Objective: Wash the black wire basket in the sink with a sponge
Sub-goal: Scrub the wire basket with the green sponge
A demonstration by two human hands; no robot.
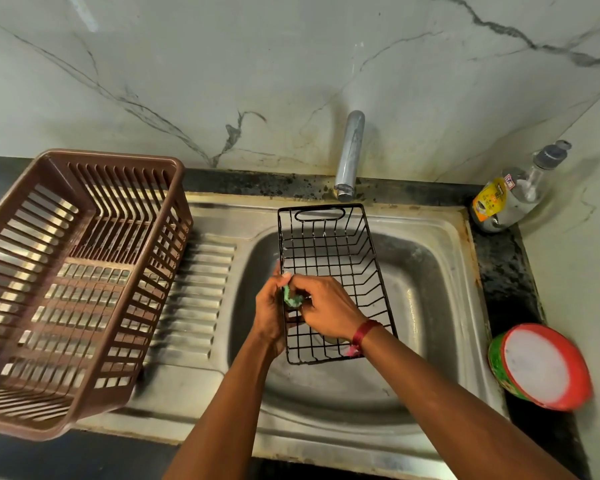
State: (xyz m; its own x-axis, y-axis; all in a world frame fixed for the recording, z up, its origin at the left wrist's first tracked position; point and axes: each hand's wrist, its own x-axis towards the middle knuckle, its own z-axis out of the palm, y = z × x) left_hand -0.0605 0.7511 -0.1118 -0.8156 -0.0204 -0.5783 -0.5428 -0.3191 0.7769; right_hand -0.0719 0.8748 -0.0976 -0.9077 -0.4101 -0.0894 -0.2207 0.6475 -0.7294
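The black wire basket [329,258] is held over the steel sink [426,271], its long side running away from me, with the handle end under the tap. My left hand [269,313] grips the basket's left wall from outside. My right hand [323,306] is inside the basket and pinches a green sponge [290,298] against that same left wall. A red thread is tied round my right wrist. Most of the sponge is hidden between the two hands.
A brown plastic dish rack [77,282] stands on the ribbed drainboard to the left. The chrome tap [350,157] rises behind the sink; no water is seen running. A soap bottle [513,195] lies in the back right corner. A red-rimmed round tub [541,367] sits at right.
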